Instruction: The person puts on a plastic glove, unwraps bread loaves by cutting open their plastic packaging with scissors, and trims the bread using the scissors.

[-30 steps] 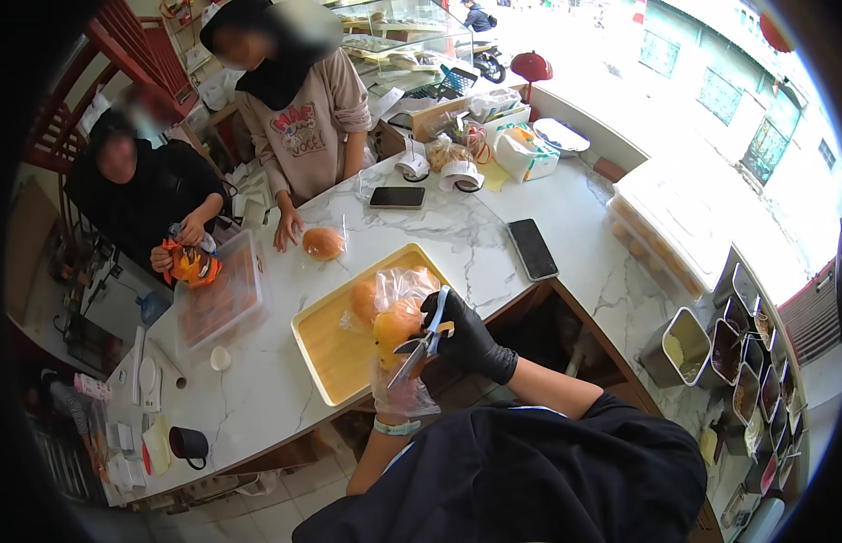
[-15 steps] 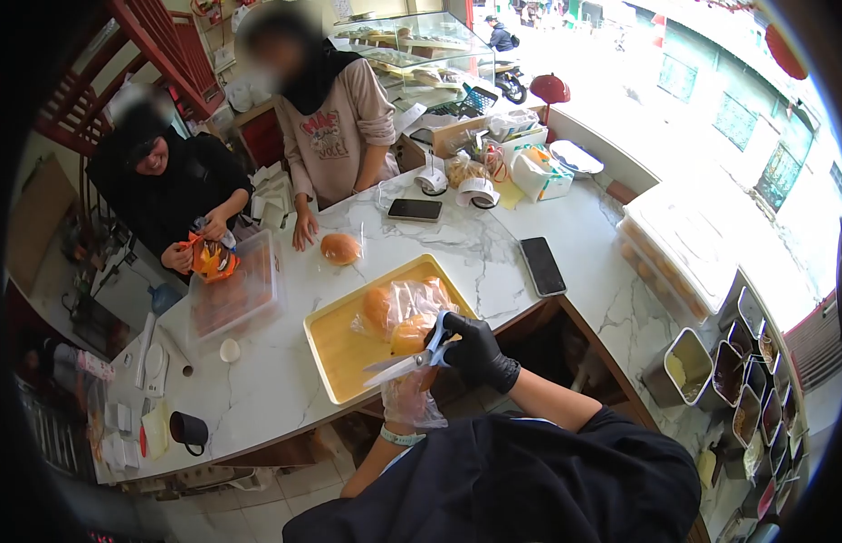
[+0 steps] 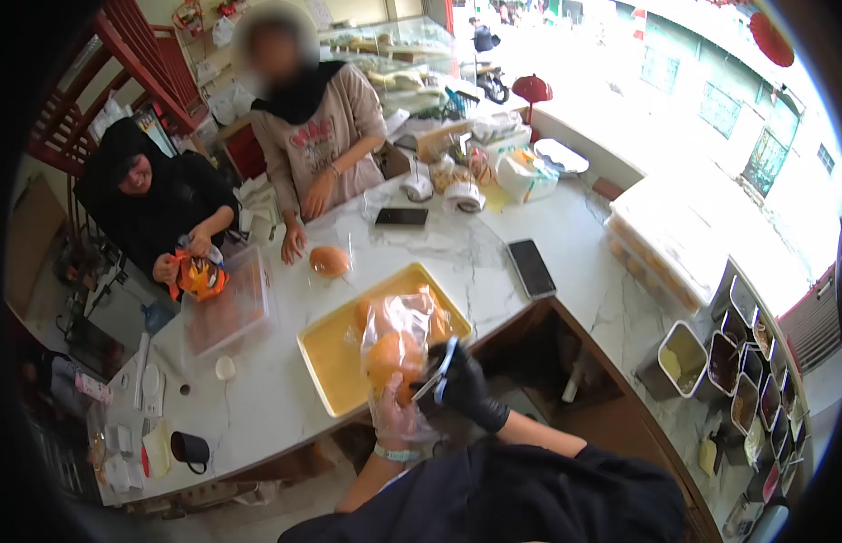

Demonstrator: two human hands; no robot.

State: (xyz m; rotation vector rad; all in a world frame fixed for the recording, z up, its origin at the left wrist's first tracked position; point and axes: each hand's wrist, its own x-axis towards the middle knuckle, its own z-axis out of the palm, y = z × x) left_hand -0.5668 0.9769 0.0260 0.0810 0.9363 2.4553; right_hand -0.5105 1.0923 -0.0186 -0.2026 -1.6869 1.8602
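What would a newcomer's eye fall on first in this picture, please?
Probably the right hand in its black glove, holding scissors beside a round bun that the plastic-covered left hand holds near the yellow tray's front edge. Next, perhaps, the bright orange packet at the left, in another person's hands, and the red lamp near the street.

Head view: forward, steeply down over counter.

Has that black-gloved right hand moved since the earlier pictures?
Yes: judged against the yellow tray, the right hand has drawn back, lower in the picture.
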